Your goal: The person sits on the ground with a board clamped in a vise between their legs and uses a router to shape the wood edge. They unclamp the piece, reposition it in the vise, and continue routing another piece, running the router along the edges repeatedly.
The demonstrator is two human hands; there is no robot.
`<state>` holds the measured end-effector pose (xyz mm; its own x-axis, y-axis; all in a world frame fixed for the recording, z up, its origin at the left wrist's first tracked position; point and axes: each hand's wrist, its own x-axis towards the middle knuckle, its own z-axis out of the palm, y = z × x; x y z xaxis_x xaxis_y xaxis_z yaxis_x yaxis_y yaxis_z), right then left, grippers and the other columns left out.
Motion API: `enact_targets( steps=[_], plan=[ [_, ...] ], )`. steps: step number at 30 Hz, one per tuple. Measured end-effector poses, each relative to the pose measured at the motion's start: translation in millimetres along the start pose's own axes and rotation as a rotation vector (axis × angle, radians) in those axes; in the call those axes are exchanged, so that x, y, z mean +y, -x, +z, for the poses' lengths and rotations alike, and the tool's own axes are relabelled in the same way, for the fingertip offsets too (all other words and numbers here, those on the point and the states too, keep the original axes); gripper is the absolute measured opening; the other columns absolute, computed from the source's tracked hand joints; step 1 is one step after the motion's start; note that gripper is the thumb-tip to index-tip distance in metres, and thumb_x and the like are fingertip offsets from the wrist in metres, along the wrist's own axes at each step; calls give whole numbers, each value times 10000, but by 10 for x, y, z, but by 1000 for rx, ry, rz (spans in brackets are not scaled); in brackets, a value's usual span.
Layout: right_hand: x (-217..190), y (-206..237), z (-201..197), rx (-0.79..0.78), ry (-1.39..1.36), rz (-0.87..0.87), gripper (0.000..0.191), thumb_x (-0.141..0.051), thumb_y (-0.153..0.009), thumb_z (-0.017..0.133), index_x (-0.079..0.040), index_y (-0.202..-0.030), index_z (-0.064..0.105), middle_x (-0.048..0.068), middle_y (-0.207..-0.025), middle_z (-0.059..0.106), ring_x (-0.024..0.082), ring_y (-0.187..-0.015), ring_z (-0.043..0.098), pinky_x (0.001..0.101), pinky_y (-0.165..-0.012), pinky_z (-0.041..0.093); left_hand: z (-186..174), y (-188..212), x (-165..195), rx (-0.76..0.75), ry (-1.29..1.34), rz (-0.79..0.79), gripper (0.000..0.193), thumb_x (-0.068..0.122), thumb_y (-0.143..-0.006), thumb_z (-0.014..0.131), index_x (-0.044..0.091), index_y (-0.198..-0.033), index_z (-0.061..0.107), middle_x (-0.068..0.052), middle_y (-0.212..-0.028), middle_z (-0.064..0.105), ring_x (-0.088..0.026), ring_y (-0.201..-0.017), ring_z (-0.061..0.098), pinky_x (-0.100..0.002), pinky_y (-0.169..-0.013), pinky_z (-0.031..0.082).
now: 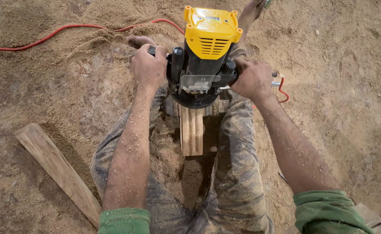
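A yellow and black wood router (205, 52) stands on a narrow wooden plank (192, 132) that runs between my legs. My left hand (148, 67) is closed around the router's left handle. My right hand (252, 79) is wrapped around its right handle. Both forearms are dusted with sawdust. The plank's far end is hidden under the router's base.
Sawdust covers the ground all around. A red power cord (47, 37) snakes across the upper left and shows again by my right hand. A loose wooden board (58, 171) lies at the lower left. My bare feet (251, 13) rest beyond the router.
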<state>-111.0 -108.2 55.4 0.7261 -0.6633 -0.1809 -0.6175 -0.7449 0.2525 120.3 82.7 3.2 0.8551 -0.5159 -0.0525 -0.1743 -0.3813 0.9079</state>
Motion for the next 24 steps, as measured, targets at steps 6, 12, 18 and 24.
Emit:
enact_targets(
  steps=[6,12,18,24],
  plan=[
    [-34,11,-17,168,-81,-74,447,-660,-899,655,-214,-903,677,-46,-723,612,108,-584,559,315,-571,436,13,5,19,101,3,83,258,282,-885,612,40,-882,702,-68,-701,702,-189,-618,701,-362,-607,556],
    [-8,-23,55,295,-99,-140,528,-690,-966,653,-174,-862,698,-51,-703,625,101,-537,555,317,-568,459,12,-20,11,86,-13,58,253,285,-896,605,46,-896,689,-55,-696,692,-194,-619,698,-365,-606,554],
    [38,-82,158,446,-93,-226,565,-716,-916,691,-151,-924,719,-37,-662,612,91,-519,533,315,-534,468,40,-32,-45,97,12,101,234,286,-927,599,62,-910,665,-1,-669,656,-142,-581,673,-320,-551,553],
    [29,-89,154,392,-70,-195,547,-679,-970,673,-147,-844,680,-32,-646,593,98,-504,513,315,-542,465,56,-40,-80,57,64,91,211,262,-950,570,73,-897,648,8,-655,647,-98,-521,637,-279,-482,542]
  ],
)
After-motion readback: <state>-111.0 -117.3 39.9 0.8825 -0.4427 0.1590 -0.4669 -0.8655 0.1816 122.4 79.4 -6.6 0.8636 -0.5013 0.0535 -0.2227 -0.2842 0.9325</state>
